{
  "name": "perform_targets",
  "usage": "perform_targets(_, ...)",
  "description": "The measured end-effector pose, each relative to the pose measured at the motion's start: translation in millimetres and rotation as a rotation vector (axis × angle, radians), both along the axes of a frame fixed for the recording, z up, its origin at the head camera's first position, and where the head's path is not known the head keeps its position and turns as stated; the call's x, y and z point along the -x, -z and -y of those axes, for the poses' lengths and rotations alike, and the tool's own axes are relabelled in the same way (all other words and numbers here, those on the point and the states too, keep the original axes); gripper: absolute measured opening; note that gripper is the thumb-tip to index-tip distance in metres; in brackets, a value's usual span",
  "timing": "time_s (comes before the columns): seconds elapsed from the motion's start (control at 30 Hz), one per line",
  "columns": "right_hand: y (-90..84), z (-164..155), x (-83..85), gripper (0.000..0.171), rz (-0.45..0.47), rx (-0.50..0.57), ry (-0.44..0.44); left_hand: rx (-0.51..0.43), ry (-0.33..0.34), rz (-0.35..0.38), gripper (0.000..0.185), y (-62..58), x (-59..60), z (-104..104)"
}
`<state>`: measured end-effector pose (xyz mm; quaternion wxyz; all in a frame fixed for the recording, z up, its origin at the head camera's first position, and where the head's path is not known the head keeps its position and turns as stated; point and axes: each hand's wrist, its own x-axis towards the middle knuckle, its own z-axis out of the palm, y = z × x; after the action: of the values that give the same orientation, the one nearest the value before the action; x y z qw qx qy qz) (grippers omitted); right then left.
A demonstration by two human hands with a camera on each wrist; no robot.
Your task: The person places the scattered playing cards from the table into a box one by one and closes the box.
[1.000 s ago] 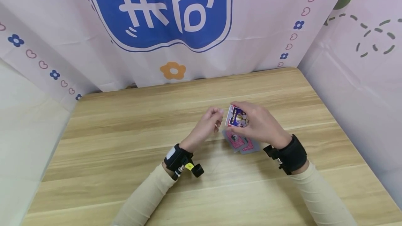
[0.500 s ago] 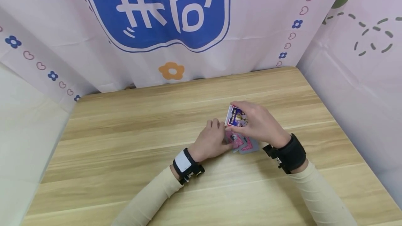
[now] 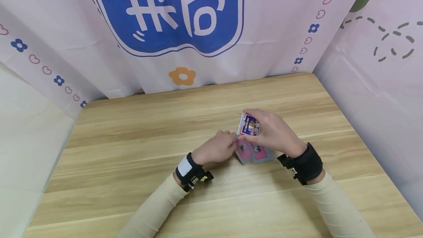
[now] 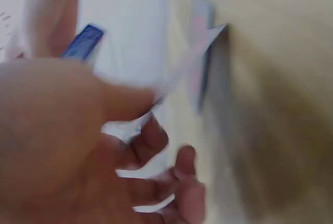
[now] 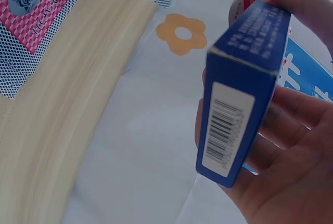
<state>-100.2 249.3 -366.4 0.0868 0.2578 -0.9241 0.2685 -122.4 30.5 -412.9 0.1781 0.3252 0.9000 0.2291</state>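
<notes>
My left hand [image 3: 216,148] pinches a playing card [image 3: 243,152] with a pink patterned back; in the left wrist view the card [image 4: 190,63] slants up from the tabletop between thumb and forefinger. Just right of it another pink-backed playing card [image 3: 264,154] lies face down on the table. Above the cards, my right hand [image 3: 279,132] grips a dark blue card box [image 3: 250,125] between thumb and fingers, its white-edged end toward the left hand. In the right wrist view the box [image 5: 239,99] shows a barcode on its narrow end.
The wooden table [image 3: 132,150] spreads around both hands. Behind it hangs a white cloth [image 3: 264,28] with a blue emblem, flowers and hearts, and a pale cloth wall [image 3: 373,69] stands along the right side.
My left hand has come down from beside the box's end to the cards and now pinches one, drawing it left and tilting it up. The right hand with the box stays nearly still.
</notes>
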Motion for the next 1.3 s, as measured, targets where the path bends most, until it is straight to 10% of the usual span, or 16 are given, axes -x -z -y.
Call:
perform_targets(0.17, 0.4, -2, 0.2, 0.077, -0.009, 0.004, 0.009, -0.261, -0.225, 0.036, 0.027, -26.0, 5.6, 11)
perform_targets(0.4, -0.1, -3, 0.5, 0.080, 0.020, -0.009, 0.033, -0.520, -0.411, -0.178, 0.031, -44.5, 6.6, 20)
perform_targets(0.93, -0.6, -3, 0.7, 0.079, 0.005, 0.013, 0.068, -0.620, -0.309, -0.348, 0.031, -37.7, 0.9, 9)
perform_targets(1.3, 1.0, -2, 1.7, 0.074, -0.078, 0.027, 0.045, -0.512, -0.226, -0.226, 0.029, -37.7, -1.0, 7)
